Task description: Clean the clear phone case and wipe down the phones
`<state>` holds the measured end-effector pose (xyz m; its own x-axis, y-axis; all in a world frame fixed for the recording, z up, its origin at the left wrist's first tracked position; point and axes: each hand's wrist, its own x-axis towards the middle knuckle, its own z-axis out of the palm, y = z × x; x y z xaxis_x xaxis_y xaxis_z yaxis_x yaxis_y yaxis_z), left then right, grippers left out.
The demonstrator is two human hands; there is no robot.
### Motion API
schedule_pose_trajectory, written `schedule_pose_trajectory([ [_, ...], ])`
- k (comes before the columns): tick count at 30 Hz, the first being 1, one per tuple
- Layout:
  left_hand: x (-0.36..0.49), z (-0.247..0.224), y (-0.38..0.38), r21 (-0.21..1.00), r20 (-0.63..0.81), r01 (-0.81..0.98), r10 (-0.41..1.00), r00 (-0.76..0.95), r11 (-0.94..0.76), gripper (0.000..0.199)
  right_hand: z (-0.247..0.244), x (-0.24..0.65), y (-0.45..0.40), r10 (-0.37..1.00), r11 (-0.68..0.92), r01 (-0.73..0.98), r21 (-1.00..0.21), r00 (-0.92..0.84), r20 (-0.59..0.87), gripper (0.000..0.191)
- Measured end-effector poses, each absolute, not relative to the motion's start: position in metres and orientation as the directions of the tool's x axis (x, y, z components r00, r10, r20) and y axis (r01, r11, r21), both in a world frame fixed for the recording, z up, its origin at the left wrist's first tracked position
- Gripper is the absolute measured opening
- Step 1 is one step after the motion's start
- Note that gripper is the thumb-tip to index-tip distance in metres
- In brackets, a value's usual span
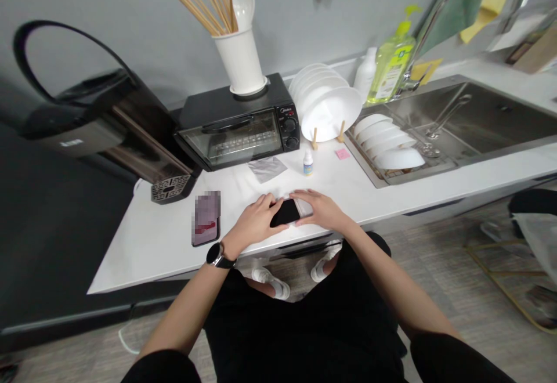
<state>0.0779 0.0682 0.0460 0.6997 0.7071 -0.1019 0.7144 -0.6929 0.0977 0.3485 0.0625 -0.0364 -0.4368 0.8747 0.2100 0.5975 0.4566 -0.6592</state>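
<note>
**Glossy black phone (285, 213) gripped two-handed**

Left hand (256, 219) and right hand (315, 209) clasp its slab edges over the white stone counter (143, 258). Crinkled foil sachet (267, 169) and small plastic dropper bottle (308, 163) sit ahead; second phone (206, 217), pixelated, lies left.

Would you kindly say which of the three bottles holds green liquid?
The tall pump bottle beside the faucet: it is clear and green, while the white bottle beside it and the small dropper bottle are not.
</note>
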Motion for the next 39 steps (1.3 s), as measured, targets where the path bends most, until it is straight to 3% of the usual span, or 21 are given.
schedule_pose_trajectory([
  [5, 0.079, 0.040, 0.068, 0.121, -0.072, 0.707, 0.704, 0.706, -0.697, 0.071, -0.034, 0.347, 0.062, 0.884, 0.433, 0.601, -0.672, -0.427, 0.188, 0.093],
  [11, 0.086, 0.016, 0.070, 0.248, 0.013, 0.713, 0.739, 0.674, -0.655, 0.076, -0.025, 0.348, 0.060, 0.883, 0.416, 0.559, -0.718, -0.436, 0.173, 0.086],
  [16, 0.084, 0.016, 0.066, 0.466, 0.188, 0.606, 0.741, 0.644, -0.645, 0.057, -0.021, 0.349, 0.059, 0.897, 0.376, 0.565, -0.734, -0.422, 0.134, 0.089],
  [19, 0.063, 0.016, 0.053, 0.565, 0.282, 0.637, 0.848, 0.448, -0.524, 0.054, -0.020, 0.349, 0.058, 0.908, 0.353, 0.577, -0.737, -0.401, 0.120, 0.088],
  [21, 0.045, 0.012, 0.040, 0.509, 0.214, 0.738, 0.895, 0.391, -0.443, 0.060, -0.018, 0.348, 0.057, 0.907, 0.355, 0.576, -0.737, -0.404, 0.122, 0.087],
  [25, 0.020, -0.001, 0.024, 0.382, 0.067, 0.819, 0.897, 0.437, -0.428, 0.073, -0.013, 0.347, 0.054, 0.905, 0.354, 0.567, -0.744, -0.407, 0.120, 0.086],
  [31, 0.023, 0.001, 0.029, 0.389, 0.002, 0.820, 0.891, 0.455, -0.419, 0.074, -0.013, 0.347, 0.054, 0.912, 0.335, 0.552, -0.764, -0.392, 0.117, 0.080],
  [39, 0.034, -0.005, 0.023, 0.392, 0.043, 0.821, 0.899, 0.435, -0.416, 0.077, -0.011, 0.345, 0.054, 0.903, 0.361, 0.579, -0.731, -0.414, 0.118, 0.074],
])
